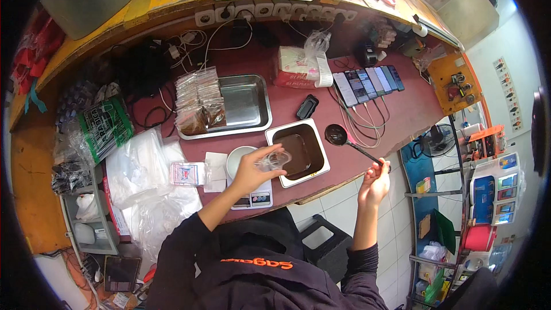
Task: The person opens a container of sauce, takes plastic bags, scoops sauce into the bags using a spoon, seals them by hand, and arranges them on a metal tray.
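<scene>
My left hand holds a small clear plastic bag, its mouth spread round, over the near left part of a deep rectangular metal pan of dark brown sauce. In my right hand is the handle end of a black ladle; its bowl, wet with the sauce, is just right of the pan. Partly under my left wrist is a white kitchen scale with a round bowl. Filled clear sachets are stacked on the left part of a shallow steel tray.
Several phones with cables lie at the right. A black device is behind the pan. Clear plastic bags and a green coffee pack are at the left. A shelf with power sockets runs along the back; a black stool is below the table.
</scene>
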Tool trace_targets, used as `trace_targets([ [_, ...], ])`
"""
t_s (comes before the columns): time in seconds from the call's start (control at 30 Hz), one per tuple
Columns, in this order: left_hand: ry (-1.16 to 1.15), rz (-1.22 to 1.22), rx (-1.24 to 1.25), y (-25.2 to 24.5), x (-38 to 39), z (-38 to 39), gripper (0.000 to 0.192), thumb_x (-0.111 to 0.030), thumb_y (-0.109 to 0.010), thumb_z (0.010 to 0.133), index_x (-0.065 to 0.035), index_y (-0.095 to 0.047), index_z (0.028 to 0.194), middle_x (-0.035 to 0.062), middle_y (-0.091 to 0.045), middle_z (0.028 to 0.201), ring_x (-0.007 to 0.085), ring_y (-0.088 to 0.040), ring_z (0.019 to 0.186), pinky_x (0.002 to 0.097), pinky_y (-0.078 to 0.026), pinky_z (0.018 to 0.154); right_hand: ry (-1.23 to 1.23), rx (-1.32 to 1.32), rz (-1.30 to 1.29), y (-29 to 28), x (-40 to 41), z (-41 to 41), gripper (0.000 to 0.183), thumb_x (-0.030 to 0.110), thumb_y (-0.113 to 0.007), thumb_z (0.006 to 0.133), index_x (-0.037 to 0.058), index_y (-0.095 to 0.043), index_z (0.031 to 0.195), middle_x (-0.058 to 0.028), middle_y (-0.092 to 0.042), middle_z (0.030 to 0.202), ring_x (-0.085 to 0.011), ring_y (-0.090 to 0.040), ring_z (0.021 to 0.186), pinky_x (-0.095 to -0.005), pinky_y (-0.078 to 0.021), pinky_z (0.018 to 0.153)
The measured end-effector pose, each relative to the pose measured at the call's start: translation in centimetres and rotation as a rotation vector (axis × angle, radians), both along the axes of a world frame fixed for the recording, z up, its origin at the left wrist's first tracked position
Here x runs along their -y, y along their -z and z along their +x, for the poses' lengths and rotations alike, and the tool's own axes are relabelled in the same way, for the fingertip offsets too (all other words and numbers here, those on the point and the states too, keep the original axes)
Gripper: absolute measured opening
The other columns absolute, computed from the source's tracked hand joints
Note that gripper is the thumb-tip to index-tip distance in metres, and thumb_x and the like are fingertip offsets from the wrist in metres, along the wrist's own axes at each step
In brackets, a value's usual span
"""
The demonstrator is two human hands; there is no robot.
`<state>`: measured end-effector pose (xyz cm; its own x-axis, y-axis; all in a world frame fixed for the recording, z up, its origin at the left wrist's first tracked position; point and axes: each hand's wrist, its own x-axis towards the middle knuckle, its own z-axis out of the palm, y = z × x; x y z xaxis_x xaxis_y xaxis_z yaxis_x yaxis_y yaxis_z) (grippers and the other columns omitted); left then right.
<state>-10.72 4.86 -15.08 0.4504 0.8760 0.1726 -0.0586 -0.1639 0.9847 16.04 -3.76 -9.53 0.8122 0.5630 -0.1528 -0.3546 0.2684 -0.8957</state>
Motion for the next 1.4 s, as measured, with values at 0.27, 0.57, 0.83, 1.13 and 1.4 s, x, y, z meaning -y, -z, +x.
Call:
trace_targets([
  [0.27,0.083,0.29,-0.583,3.3,-0.8,-4.4,0.062,-0.028,-0.074,0.06,-0.0162,-0.052,0.117,0.0052,-0.058,0.104,0.0247,-0.058,0.088,0.0347,-0.046,0.075,-0.114,0.169,-0.25,9.7,0.0,0.1,0.032,0.031,-0.048,0.09,0.0,-0.054,0.096,-0.0077,-0.06,0.071,-0.0105,-0.055,0.053,-0.02,-0.0452,0.046],
  [0.57,-0.049,0.371,-0.96,2.7,2.7,-2.1,0.032,-0.033,-0.066,0.071,-0.0059,-0.054,0.084,0.0112,-0.059,0.093,0.0258,-0.061,0.066,0.037,-0.048,0.056,-0.227,1.331,-0.646,8.7,-1.8,-2.7,0.027,0.017,-0.056,0.082,0.0014,-0.053,0.104,-0.0152,-0.054,0.099,-0.024,-0.053,0.091,-0.0348,-0.041,0.077],
  [0.83,-0.044,0.393,-0.605,-0.8,1.5,-5.2,0.012,-0.013,-0.056,0.076,-0.0035,-0.055,0.082,0.0116,-0.06,0.085,0.0231,-0.061,0.061,0.0338,-0.047,0.051,-0.684,1.098,-0.171,3.3,-2.4,-11.4,0.038,0.001,-0.068,0.068,0.0038,-0.055,0.104,-0.012,-0.053,0.11,-0.0201,-0.053,0.097,-0.029,-0.0447,0.075],
  [1.13,-0.239,-0.241,0.13,-1.8,2.5,-5.1,0.012,-0.008,-0.057,0.083,0.0027,-0.057,0.087,0.0052,-0.06,0.06,0.0068,-0.055,0.056,0.0211,-0.042,0.051,-0.913,0.195,-0.231,2.6,-2.7,-16.1,0.01,0.006,-0.058,0.082,-0.0035,-0.061,0.085,-0.0041,-0.062,0.075,-0.0071,-0.057,0.069,-0.0192,-0.0445,0.064],
  [1.4,-0.245,-0.184,0.125,-3.1,1.8,-6.7,0.014,-0.007,-0.063,0.079,0.0029,-0.062,0.088,0.0069,-0.063,0.072,0.009,-0.058,0.062,0.0212,-0.044,0.055,-0.93,0.529,-0.035,2.0,-4.3,-16.7,0.01,0.005,-0.059,0.082,-0.0035,-0.059,0.076,-0.0031,-0.06,0.068,-0.005,-0.054,0.056,-0.0174,-0.0418,0.05],
])
